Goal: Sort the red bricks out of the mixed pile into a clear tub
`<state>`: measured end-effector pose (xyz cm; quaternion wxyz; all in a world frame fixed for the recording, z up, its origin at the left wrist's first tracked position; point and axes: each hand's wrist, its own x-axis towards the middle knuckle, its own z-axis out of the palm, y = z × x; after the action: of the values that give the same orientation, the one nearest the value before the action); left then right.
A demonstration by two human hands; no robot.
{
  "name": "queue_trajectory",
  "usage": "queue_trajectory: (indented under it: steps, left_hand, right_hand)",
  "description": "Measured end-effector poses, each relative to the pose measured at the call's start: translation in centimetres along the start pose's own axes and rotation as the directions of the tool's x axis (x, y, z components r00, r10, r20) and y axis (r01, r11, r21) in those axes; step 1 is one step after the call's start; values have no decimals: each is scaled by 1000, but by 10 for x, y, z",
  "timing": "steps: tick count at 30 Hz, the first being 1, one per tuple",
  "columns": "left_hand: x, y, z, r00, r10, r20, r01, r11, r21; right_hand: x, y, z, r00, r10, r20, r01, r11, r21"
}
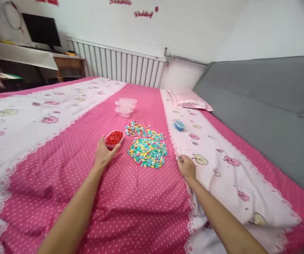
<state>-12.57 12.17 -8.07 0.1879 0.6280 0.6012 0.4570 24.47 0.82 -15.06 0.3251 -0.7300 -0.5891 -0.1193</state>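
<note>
My left hand [103,153] is wrapped round a small clear plastic container [109,145] filled with small red pieces [114,138]. Right of it, a pile of small mixed-colour pieces [148,152], mostly teal and yellow, lies on the pink dotted bedspread [130,197]. A looser patch of the same pieces [136,129] borders the pile's far side. My right hand [187,167] rests on the bed to the right of the pile, fingers curled closed. Whatever is between its fingertips is too small to name. Beyond that hand stands a clear container of blue pieces [179,125].
Translucent empty plastic containers [125,107] stand beyond the pile. A pink pillow [189,99] lies at the back right, beside a grey padded headboard [265,102]. White metal railings [117,63] run along the far edge. A desk with a monitor [42,30] is at the far left.
</note>
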Motion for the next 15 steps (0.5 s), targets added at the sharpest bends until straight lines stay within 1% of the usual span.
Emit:
queue_trajectory:
  steps: [1, 3, 6, 8, 10, 11, 13, 15]
  left_hand:
    - [0, -2, 3, 999, 41, 17, -42, 996, 83]
    - [2, -5, 8, 995, 101, 12, -102, 977, 189]
    - [6, -9, 14, 987, 158, -19, -149, 957, 250]
    - [9, -9, 17, 983, 180, -35, -164, 948, 272]
    - [11, -8, 20, 983, 173, -63, -149, 948, 281]
    - [12, -7, 21, 984, 159, -81, -130, 950, 283]
    - [14, -6, 24, 986, 124, -113, -87, 953, 289]
    - [15, -6, 25, 987, 100, -128, -57, 951, 304]
  right_hand:
    - [0, -1, -1, 1000, 7, 6, -7, 1000, 11]
    - [1, -2, -3, 1000, 20, 20, -20, 999, 27]
    - [4, -6, -6, 997, 67, 32, -69, 996, 61]
    - [8, -12, -4, 989, 141, 40, -145, 980, 137]
    - [17, -22, 1, 976, 207, 60, -216, 948, 232]
    - [22, -28, 5, 973, 221, 74, -233, 934, 272]
    - [37, -41, 14, 973, 206, 101, -228, 919, 323]
    - [54, -52, 22, 981, 144, 133, -185, 904, 386]
